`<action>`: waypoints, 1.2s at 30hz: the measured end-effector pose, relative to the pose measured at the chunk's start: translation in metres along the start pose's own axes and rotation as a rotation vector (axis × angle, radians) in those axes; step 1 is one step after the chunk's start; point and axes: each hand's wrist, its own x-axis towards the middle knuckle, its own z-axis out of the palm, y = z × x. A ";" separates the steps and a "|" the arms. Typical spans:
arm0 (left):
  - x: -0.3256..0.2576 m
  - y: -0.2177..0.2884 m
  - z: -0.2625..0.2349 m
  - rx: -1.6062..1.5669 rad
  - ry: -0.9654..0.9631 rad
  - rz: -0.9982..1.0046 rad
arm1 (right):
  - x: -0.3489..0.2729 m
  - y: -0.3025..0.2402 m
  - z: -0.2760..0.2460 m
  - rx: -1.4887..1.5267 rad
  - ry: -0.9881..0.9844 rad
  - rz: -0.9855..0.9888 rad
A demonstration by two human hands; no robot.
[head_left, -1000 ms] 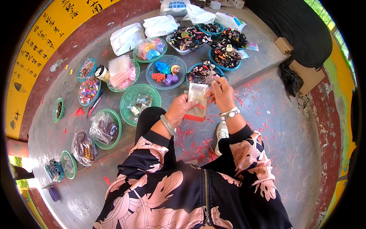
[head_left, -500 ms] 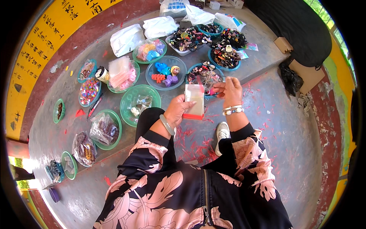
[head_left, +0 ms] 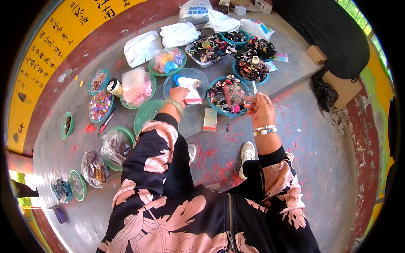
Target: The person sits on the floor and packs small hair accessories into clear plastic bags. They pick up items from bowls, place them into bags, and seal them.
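Observation:
My left hand (head_left: 180,95) reaches out over the clear blue bowl (head_left: 168,82), closed on white-and-clear plastic bags (head_left: 194,90) with a red lower edge. Its fingertips are partly hidden. Beneath lie blue and other coloured pieces. My right hand (head_left: 260,109) is raised with fingers pinched beside a blue basket (head_left: 211,100) of hair ties. A see-through bag with a red strip (head_left: 228,96) appears to hang from these fingers, hard to make out against the basket. A small stack of red-edged clear bags (head_left: 210,119) lies between my hands, untouched.
More bowls of hair ties (head_left: 252,69) and white plastic bags (head_left: 142,47) stand behind. Green bowls (head_left: 148,110), a bowl of colourful wrapped pieces (head_left: 100,103) and a pen (head_left: 107,122) are at left. Red scraps (head_left: 219,164) litter the floor near my shoes (head_left: 248,154).
My left hand has moved left and forward, from in front of me to over the clear blue bowl. A stack of bags now lies by itself. My right hand has shifted slightly right and down.

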 end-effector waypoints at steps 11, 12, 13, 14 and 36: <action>0.101 -0.017 -0.054 0.964 0.432 0.110 | -0.002 -0.003 0.003 0.007 -0.045 0.054; 0.079 -0.006 -0.044 0.962 0.366 0.183 | -0.004 -0.004 0.006 0.013 -0.062 0.063; 0.064 0.003 -0.041 0.959 0.308 0.250 | -0.005 -0.002 0.011 0.019 -0.085 0.080; 0.056 0.009 -0.043 0.956 0.247 0.316 | -0.005 -0.001 0.014 0.024 -0.098 0.093; -0.169 0.008 0.037 0.242 -0.332 0.283 | -0.018 0.005 0.015 -0.468 -0.048 -0.415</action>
